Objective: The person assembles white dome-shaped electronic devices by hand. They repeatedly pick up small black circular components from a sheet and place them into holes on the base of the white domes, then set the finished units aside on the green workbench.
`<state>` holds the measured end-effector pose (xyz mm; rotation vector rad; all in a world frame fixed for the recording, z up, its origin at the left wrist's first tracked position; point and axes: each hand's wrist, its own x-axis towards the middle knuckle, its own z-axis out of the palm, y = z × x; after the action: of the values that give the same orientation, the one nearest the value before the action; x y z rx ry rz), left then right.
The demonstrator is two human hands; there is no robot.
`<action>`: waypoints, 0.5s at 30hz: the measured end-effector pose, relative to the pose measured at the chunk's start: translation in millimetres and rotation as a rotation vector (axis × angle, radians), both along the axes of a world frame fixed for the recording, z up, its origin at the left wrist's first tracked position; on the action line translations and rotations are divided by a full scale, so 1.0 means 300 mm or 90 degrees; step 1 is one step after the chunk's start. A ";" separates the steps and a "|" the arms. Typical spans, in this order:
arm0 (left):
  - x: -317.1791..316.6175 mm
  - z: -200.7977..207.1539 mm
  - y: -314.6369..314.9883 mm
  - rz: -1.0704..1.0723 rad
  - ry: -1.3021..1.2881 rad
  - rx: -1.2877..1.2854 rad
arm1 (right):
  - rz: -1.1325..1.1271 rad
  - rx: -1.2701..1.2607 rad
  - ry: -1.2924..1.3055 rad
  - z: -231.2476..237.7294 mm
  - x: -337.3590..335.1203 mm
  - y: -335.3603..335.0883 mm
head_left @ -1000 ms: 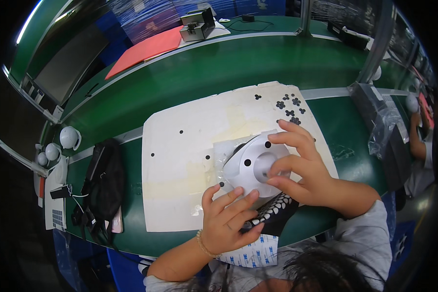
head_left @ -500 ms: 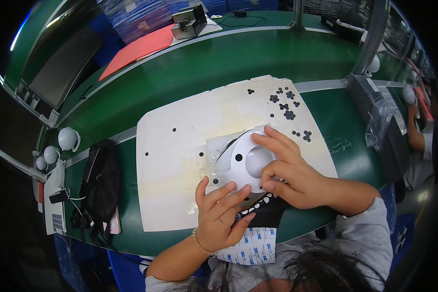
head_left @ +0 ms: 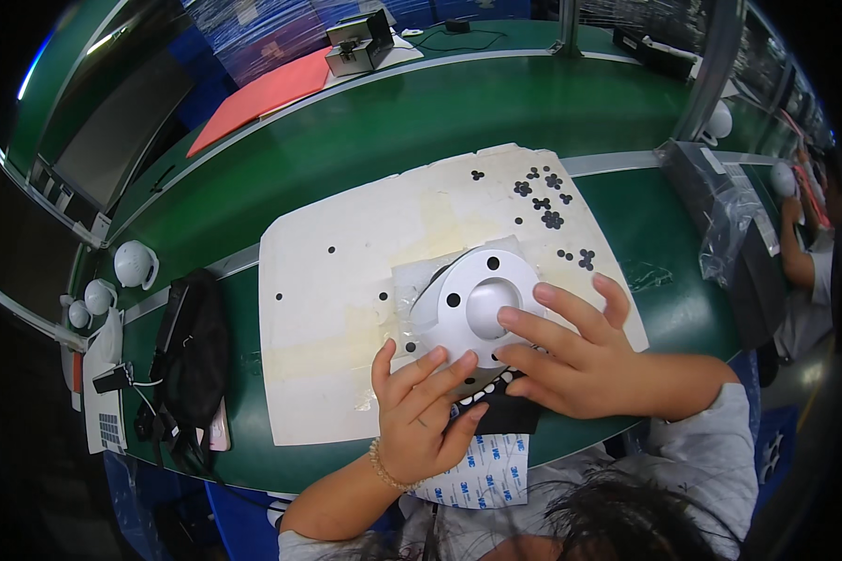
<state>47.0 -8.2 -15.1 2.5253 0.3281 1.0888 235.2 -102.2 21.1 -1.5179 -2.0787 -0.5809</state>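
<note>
A white ring-shaped part (head_left: pixel 428 323) with a round recess in its middle rests on a clear film sheet near the board's centre. Small black round pads (head_left: pixel 493 264) show on its rim. Fingers spread, my left hand (head_left: pixel 419 416) touches the part's lower left edge with its fingertips. My right hand (head_left: pixel 575 360) is stretched open over the part's right side, its fingertips near the rim and recess. Below the part lies a black sheet with white round spots (head_left: pixel 510 411), partly under my fingers. A white backing sheet with blue print (head_left: pixel 482 472) hangs at the table edge.
The pale board (head_left: pixel 318 374) carries loose black pads (head_left: pixel 552 220), clustered at its upper right. A black bag (head_left: pixel 201 337) and white round housings (head_left: pixel 133 266) lie left. A dark box with plastic wrap (head_left: pixel 730 224) stands right, near another person's arm (head_left: pixel 797 252).
My right hand has drawn back right and down from the part's upper rim, its fingers spreading. A black pad at the top of the rim now shows. My left hand stays nearly still.
</note>
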 end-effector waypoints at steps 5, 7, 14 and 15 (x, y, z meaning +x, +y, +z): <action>0.003 0.001 -0.003 0.001 -0.008 -0.005 | -0.027 -0.003 0.125 0.004 -0.003 -0.005; 0.006 -0.004 -0.003 -0.003 -0.020 -0.001 | 0.058 -0.022 0.178 -0.001 0.005 0.007; 0.004 -0.006 -0.004 0.009 -0.013 0.010 | 0.179 0.166 0.079 -0.060 -0.004 0.002; 0.002 -0.006 -0.003 0.013 -0.011 0.013 | 0.176 0.133 0.117 -0.057 -0.002 -0.002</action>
<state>47.6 -9.2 -17.0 2.5338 0.3409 1.1263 234.6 -102.7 4.0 -1.0997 -1.9726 -0.5145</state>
